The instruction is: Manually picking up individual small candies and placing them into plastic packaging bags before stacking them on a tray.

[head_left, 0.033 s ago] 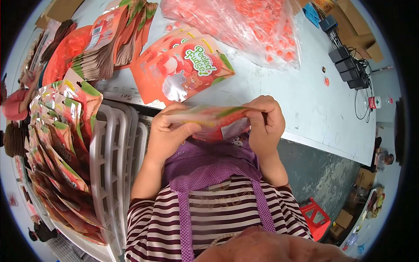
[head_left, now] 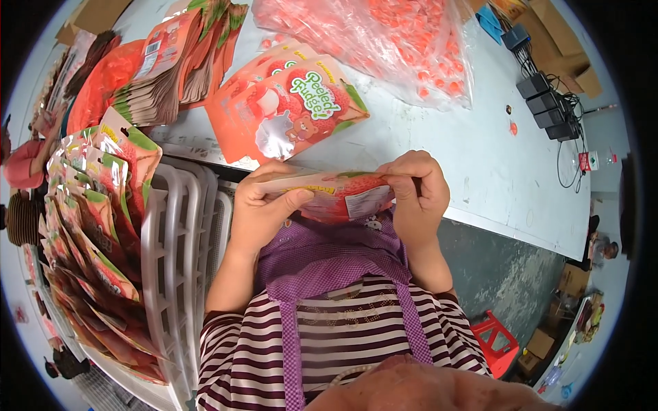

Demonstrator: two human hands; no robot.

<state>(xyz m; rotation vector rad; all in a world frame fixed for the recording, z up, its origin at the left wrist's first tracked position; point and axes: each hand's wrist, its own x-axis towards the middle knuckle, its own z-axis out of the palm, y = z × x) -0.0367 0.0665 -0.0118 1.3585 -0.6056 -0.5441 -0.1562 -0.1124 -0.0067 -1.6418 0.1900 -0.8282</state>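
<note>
Your left hand [head_left: 264,205] & right hand [head_left: 415,195] pinch a red pouch [head_left: 336,195] by its top edge, held flat above your lap, just in front of the table [head_left: 480,164]. More pouches [head_left: 281,109] lie on it.

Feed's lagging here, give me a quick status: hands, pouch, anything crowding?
Left hand and right hand both gripping one red pouch by its top edge, above the lap. Flat pouches on white table beyond. Nothing between the hands.

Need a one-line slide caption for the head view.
Both hands, left hand and right hand, grip a red snack pouch by its top edge above a table strewn with more pouches.
</note>
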